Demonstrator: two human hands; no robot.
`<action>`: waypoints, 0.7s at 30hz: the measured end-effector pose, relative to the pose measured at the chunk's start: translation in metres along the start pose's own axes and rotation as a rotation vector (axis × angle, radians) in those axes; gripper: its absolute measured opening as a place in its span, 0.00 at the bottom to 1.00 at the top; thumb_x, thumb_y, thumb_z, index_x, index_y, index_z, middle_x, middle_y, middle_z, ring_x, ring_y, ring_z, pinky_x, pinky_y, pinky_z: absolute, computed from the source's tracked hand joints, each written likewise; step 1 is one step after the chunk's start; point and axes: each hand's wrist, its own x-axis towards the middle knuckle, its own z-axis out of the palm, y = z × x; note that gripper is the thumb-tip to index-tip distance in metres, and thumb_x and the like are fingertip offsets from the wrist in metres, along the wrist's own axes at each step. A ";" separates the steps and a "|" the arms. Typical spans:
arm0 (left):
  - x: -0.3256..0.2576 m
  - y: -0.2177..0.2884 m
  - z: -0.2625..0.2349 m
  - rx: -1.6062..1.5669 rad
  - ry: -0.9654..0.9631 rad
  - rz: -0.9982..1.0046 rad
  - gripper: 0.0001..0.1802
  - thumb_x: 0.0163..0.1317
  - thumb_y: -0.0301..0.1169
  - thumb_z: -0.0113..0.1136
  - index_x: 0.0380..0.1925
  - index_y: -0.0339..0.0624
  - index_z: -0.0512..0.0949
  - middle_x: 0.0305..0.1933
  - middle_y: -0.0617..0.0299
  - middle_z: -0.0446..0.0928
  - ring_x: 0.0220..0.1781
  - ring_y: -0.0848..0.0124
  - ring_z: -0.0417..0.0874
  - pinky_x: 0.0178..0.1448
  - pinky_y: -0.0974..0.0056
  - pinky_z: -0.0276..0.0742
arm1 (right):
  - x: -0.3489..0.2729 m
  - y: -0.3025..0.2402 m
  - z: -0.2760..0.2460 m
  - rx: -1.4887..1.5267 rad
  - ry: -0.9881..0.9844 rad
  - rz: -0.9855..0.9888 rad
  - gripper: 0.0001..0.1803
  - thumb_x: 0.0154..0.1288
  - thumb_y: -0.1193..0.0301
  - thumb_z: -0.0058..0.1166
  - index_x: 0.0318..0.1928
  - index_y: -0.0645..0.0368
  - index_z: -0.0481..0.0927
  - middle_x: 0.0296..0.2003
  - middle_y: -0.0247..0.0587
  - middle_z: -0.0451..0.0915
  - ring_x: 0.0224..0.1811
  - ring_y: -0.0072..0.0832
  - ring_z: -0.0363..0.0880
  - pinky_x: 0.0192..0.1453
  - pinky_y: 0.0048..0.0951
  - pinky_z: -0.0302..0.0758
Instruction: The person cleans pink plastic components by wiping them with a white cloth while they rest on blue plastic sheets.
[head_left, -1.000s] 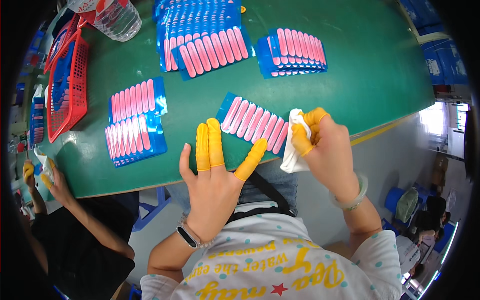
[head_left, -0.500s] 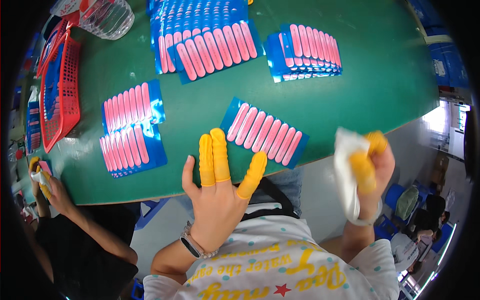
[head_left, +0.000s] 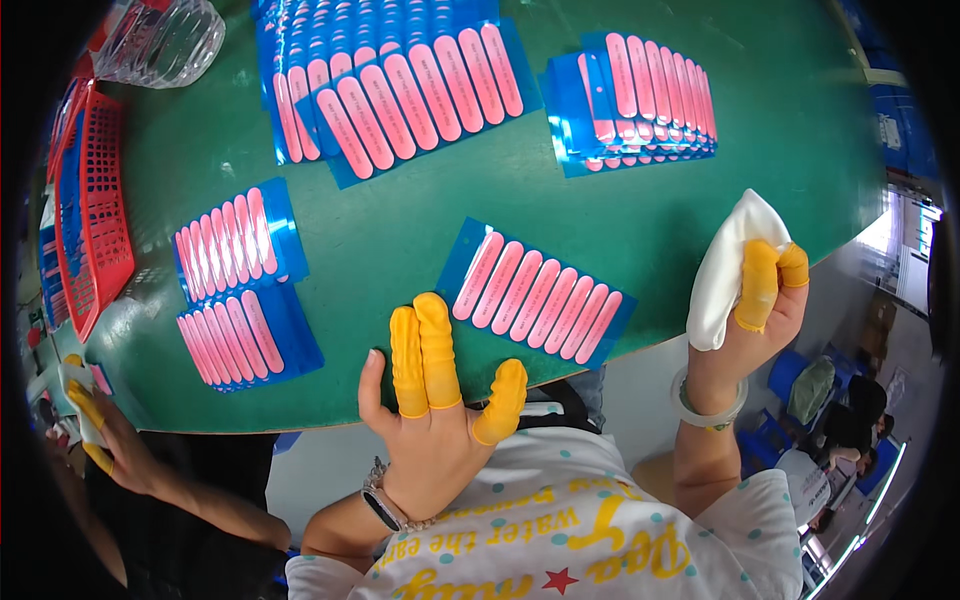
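Blue sheet [head_left: 535, 293]: lying flat on the green tabletop [head_left: 390, 240], slanting down toward the right, its lower corner lying close to the near edge
Pink strips [head_left: 542, 302]: running side by side across it, rounding off at both ends
White cloth [head_left: 722, 275]: being pinched in the yellow-covered right fingers [head_left: 758, 287], folding narrowly, tapering toward its upper end, sitting apart from the sheet

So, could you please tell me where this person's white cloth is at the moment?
In the head view, the white cloth is on the right, held in the right hand, to the right of the lone pink-striped sheet.
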 end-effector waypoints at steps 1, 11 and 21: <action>0.000 0.000 0.001 0.010 0.018 0.021 0.22 0.58 0.40 0.66 0.53 0.67 0.71 0.72 0.26 0.55 0.71 0.36 0.63 0.69 0.36 0.48 | 0.000 0.001 0.000 -0.016 0.005 -0.019 0.12 0.67 0.79 0.58 0.50 0.68 0.74 0.39 0.37 0.80 0.39 0.17 0.78 0.46 0.17 0.74; 0.006 0.012 -0.005 0.152 0.058 -0.150 0.34 0.59 0.68 0.53 0.63 0.72 0.73 0.67 0.42 0.70 0.66 0.50 0.70 0.69 0.43 0.51 | -0.003 0.006 0.004 0.087 -0.049 -0.062 0.14 0.67 0.79 0.58 0.51 0.68 0.74 0.43 0.42 0.80 0.43 0.21 0.80 0.50 0.21 0.76; 0.006 -0.029 -0.059 0.180 0.139 -0.433 0.50 0.51 0.73 0.56 0.66 0.51 0.72 0.73 0.43 0.56 0.75 0.37 0.47 0.72 0.32 0.33 | 0.000 0.016 -0.012 -0.035 -0.085 -0.014 0.10 0.71 0.77 0.54 0.51 0.65 0.73 0.45 0.40 0.80 0.44 0.20 0.80 0.50 0.21 0.77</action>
